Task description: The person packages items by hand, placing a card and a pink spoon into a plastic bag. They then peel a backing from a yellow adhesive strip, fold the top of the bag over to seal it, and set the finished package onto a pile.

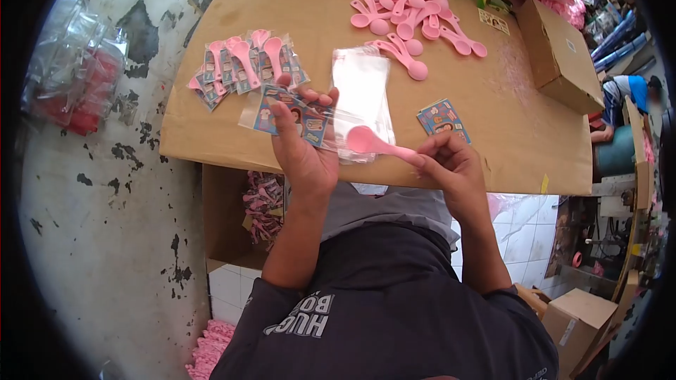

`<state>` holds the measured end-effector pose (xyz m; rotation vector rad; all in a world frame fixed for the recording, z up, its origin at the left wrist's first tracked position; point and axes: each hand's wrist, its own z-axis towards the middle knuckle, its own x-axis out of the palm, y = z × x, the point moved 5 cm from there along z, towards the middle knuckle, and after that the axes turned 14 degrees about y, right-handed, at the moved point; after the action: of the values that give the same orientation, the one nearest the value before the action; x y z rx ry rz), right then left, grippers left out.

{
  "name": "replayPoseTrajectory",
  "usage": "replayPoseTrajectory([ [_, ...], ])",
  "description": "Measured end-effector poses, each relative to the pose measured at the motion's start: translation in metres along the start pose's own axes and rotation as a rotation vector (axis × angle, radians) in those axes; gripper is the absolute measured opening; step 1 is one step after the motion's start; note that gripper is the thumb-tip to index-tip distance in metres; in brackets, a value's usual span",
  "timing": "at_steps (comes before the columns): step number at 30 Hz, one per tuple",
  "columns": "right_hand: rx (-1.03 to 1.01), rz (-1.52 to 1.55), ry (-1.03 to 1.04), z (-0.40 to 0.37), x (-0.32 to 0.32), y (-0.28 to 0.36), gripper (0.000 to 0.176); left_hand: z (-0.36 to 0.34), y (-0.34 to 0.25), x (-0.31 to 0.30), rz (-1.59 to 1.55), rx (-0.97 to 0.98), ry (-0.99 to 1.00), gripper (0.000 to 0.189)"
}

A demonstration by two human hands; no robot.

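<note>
My left hand (304,137) is closed on a clear plastic bag with a printed blue card (292,118) inside. A pink spoon (373,142) is pinched by its handle in my right hand (454,165), its bowl pointing left at the bag's right end. Beneath the spoon's bowl lies a stack of clear plastic bags (360,84). Just above my right hand is a small pile of printed cards (445,121). Left of my left hand, several bagged spoons with cards (243,63) lie in an overlapping group.
Loose pink spoons (401,3) are heaped at the table's back, with a cardboard box (560,53) at the right. Below the table's left side, an open carton (232,222) holds packed pink items. Another person (620,95) is at far right beside a teal container (615,151).
</note>
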<state>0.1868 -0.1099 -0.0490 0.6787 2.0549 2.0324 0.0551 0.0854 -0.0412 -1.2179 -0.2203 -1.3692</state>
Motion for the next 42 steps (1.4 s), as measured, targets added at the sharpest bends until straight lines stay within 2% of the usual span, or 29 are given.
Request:
replayPoseTrajectory([
  [8,-0.080,0.159,0.170,0.015,0.032,0.000,0.018,-0.023,0.035,0.020,-0.177,-0.280,0.004,0.054],
  [10,-0.195,0.128,0.101,0.016,0.032,-0.005,0.024,-0.027,0.039,0.025,-0.213,-0.312,0.000,0.052],
  [14,-0.209,0.017,0.060,0.021,0.035,-0.018,0.026,-0.034,0.043,0.032,-0.301,-0.380,0.009,0.049],
  [16,-0.313,0.019,-0.029,0.021,0.037,-0.016,0.038,-0.035,0.043,0.030,-0.292,-0.423,0.033,0.047],
  [17,-0.311,0.017,-0.025,0.021,0.039,-0.013,0.038,-0.036,0.043,0.028,-0.338,-0.437,0.057,0.043],
  [19,-0.485,-0.475,-0.142,0.014,0.045,0.016,0.043,-0.036,0.040,0.026,-0.336,-0.468,0.051,0.043],
  [20,-0.486,-0.479,-0.136,0.014,0.042,0.020,0.043,-0.036,0.039,0.024,-0.331,-0.501,0.048,0.043],
  [22,-0.806,-0.940,0.034,0.005,0.049,0.035,0.036,-0.031,0.037,0.017,-0.304,-0.502,0.008,0.043],
  [23,-0.814,-0.856,0.092,0.001,0.046,0.036,0.020,-0.028,0.035,0.012,-0.275,-0.510,-0.031,0.044],
  [24,-0.816,-0.855,0.102,-0.002,0.040,0.036,0.020,-0.025,0.032,0.009,-0.275,-0.501,-0.035,0.044],
  [26,-0.742,-0.582,0.031,-0.002,0.020,0.035,0.025,-0.019,0.024,0.008,-0.296,-0.526,-0.034,0.047],
  [28,-0.694,-0.602,-0.012,0.010,0.016,0.043,0.031,-0.015,0.017,0.017,-0.340,-0.549,-0.034,0.051],
  [30,-0.616,-0.961,-0.012,0.023,0.025,0.051,0.035,-0.016,0.018,0.027,-0.370,-0.617,0.027,0.055],
  [32,-0.612,-1.035,0.011,0.028,0.035,0.054,0.038,-0.019,0.022,0.029,-0.326,-0.655,0.081,0.057],
  [34,-0.736,-1.147,0.138,0.029,0.052,0.058,0.041,-0.026,0.028,0.038,-0.369,-0.758,0.094,0.057],
  [36,-0.739,-1.114,0.166,0.032,0.051,0.057,0.041,-0.030,0.031,0.035,-0.359,-0.787,0.160,0.057],
  [38,-0.689,-0.901,0.245,0.034,0.045,0.059,0.039,-0.031,0.031,0.027,-0.308,-0.760,0.133,0.058],
  [39,-0.735,-0.630,0.293,0.035,0.036,0.058,0.037,-0.028,0.024,0.026,-0.168,-0.746,0.095,0.059],
  [40,-0.735,-0.627,0.287,0.031,0.034,0.057,0.037,-0.028,0.023,0.024,-0.166,-0.753,0.097,0.059],
  [42,-0.490,-0.207,0.161,0.027,0.020,0.047,0.033,-0.020,0.014,0.023,0.180,-0.560,0.222,0.066],
])
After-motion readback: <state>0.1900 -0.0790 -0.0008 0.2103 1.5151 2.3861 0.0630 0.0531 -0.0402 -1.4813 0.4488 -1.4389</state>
